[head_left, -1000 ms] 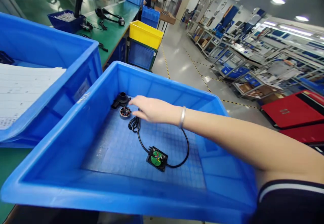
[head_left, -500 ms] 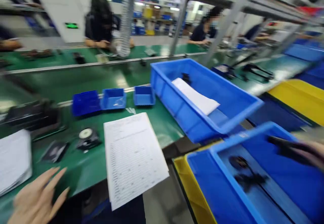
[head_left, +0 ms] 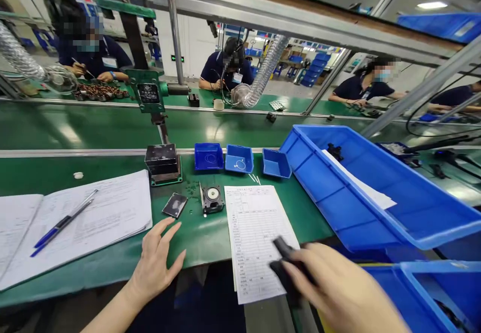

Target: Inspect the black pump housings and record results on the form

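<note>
My right hand (head_left: pixel 330 278) is closed around a black plastic part (head_left: pixel 287 265), blurred by motion, above the lower end of a printed form (head_left: pixel 259 232). What kind of part it is cannot be made out. My left hand (head_left: pixel 160 255) hovers at the front edge of the green bench with its fingers apart and nothing in them. Just beyond its fingertips lies a small dark flat plate (head_left: pixel 175 205). To the right of that plate sits a black square housing (head_left: pixel 212 200) with a round white centre.
An open notebook (head_left: pixel 112 207) with pens (head_left: pixel 65 222) lies at left. Behind stand a green hand press (head_left: pixel 163 165) and small blue bins (head_left: pixel 208 157). A large blue crate (head_left: pixel 323 192) occupies the right, another blue crate (head_left: pixel 409 293) below it. People sit across the bench.
My right hand has come left from over the lower crate to above the form, bringing the black part. The view has swung left. My left hand stays open near the bench edge.
</note>
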Available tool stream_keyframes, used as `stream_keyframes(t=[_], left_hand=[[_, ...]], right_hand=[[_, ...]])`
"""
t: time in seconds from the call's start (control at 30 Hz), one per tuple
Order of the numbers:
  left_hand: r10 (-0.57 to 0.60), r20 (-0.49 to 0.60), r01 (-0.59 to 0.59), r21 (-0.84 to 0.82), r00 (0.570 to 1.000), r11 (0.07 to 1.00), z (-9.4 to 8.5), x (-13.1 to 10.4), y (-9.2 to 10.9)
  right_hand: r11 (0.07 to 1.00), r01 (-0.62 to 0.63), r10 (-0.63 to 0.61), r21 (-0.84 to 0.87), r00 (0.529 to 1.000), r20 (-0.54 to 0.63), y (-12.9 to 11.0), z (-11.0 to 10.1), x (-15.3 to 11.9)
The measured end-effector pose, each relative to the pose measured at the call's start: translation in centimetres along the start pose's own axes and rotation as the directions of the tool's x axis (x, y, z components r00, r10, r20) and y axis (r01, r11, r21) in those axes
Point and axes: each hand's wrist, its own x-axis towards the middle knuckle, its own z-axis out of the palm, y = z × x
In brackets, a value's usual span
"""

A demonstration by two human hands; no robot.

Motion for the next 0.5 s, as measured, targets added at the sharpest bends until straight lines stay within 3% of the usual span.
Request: stream_keyframes(t=[0.07,0.2,0.27,0.37,0.43,0.5], left_hand=[[-0.053,-0.002,0.053,-0.037,0.999,0.998,-0.3,0.6,-0.5],[-0.07,0.044,0.074,-0.099,0.997,0.992,-1.1,1.3,-1.9],[-0.057,0.101,0.07,-0.128,0.993,0.989,-1.5,1.3,-2.6],[-0.002,0.206,0.037,-0.167,0.979,0.985,-1.9,1.1,-3.2],[0.028,0.243,0.02,-0.191,0.97,0.981,-2.1,1.3,-3.1],[0.038,0.253,0.016,-0.209,0.967,0.978,-2.0,2.1,-2.6]], right_hand=[[0.997,0.079,-0.075,-0.02,0.986,0.148,-2.4,3.9,1.9],[0.995,0.104,-0.099,-0.008,0.971,0.216,-7.2,13.9,5.1],[0.996,0.091,-0.083,-0.015,0.959,0.272,-8.8,17.4,5.9],[0.995,0.048,-0.077,0.089,0.934,0.35,-8.7,18.4,7.1],[0.983,-0.051,-0.016,0.176,0.933,0.36,-6.8,16.7,8.4],[0.972,-0.198,0.143,0.129,0.929,0.342,-3.6,14.6,10.1]])
